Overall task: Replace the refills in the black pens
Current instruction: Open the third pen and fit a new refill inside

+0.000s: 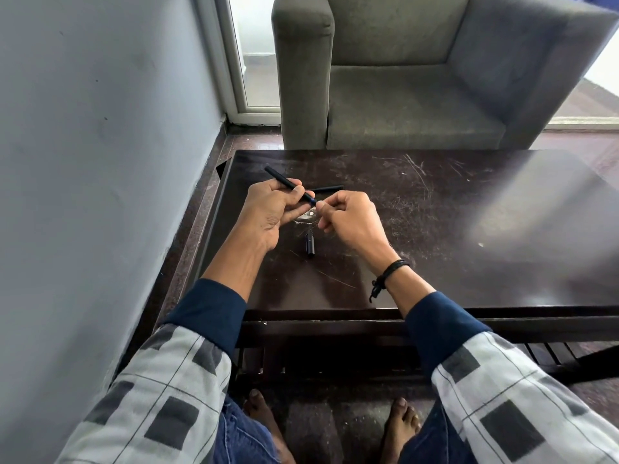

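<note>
My left hand (272,212) grips a black pen barrel (283,179) that points up and to the left. A blue-tinted refill end (312,199) sticks out of the barrel's lower end. My right hand (348,217) pinches that end with thumb and forefinger. Another black pen (330,188) lies flat on the dark table (435,229) just behind my hands. A short black pen part (310,244) lies on the table below and between my hands. Something small and shiny (308,216) rests under my fingers; I cannot tell what it is.
The table's near edge (335,313) runs just above my forearms. A grey armchair (418,78) stands behind the table. A pale wall (100,162) lies close on the left. My bare feet (335,423) rest on the floor under the table.
</note>
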The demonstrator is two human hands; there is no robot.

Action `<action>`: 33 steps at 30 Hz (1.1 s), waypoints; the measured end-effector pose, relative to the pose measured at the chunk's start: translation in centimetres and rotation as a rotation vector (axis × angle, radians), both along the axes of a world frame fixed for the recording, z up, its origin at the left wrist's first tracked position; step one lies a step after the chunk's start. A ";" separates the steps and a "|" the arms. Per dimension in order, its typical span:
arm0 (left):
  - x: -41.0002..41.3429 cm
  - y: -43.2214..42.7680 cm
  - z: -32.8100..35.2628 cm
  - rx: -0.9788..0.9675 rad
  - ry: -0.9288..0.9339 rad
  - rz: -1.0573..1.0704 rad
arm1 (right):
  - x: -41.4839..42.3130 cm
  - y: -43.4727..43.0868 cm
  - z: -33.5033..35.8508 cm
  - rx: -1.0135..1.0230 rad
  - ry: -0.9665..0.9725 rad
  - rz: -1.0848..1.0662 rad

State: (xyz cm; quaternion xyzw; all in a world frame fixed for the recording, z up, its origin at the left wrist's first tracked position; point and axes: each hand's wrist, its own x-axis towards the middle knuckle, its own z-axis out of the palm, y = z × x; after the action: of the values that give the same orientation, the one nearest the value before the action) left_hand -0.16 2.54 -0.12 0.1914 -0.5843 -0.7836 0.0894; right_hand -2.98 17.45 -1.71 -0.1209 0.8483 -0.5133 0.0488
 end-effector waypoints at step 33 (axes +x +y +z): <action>0.0 0.1 0.0 0.003 -0.015 -0.012 | 0.0 0.1 0.3 0.113 0.011 -0.004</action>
State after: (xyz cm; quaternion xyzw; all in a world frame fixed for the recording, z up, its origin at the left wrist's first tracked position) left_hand -0.19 2.64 -0.10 0.1937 -0.5848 -0.7836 0.0801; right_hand -2.93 17.54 -1.42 -0.1189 0.8764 -0.4639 0.0500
